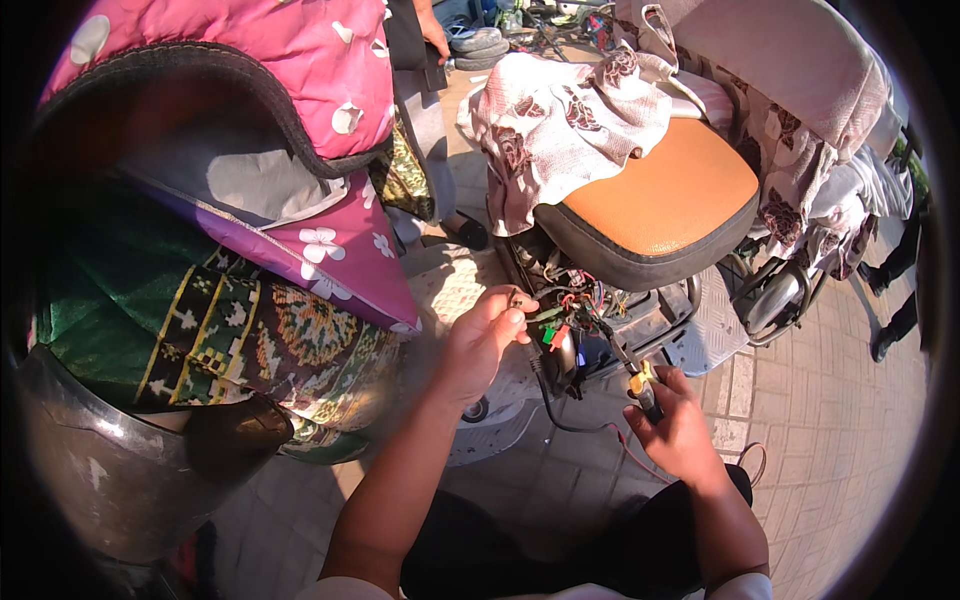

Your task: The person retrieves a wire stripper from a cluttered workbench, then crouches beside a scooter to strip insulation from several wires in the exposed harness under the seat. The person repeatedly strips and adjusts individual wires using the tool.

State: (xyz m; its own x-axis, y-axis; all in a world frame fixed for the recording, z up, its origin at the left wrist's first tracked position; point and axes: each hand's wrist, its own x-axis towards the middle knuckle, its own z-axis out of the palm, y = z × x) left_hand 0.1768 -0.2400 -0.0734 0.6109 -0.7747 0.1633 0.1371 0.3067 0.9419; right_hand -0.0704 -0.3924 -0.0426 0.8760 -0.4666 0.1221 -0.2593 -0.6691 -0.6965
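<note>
My left hand pinches the end of a thin dark wire between thumb and fingertips, beside an exposed wiring bundle under the seat of an electric scooter or tricycle. In my right hand are pliers with yellow and black handles. Their metal jaws point up and left toward the wires; the tips are too small to tell whether they grip one. A green connector and an orange-red connector hang among the wires. Above them sits the orange and black seat.
Floral cloth drapes over the seat. At left are a pink quilted cover, a patterned green cloth and a dark body panel. A cable runs down to the paving. People stand behind and at right; tires lie farther back.
</note>
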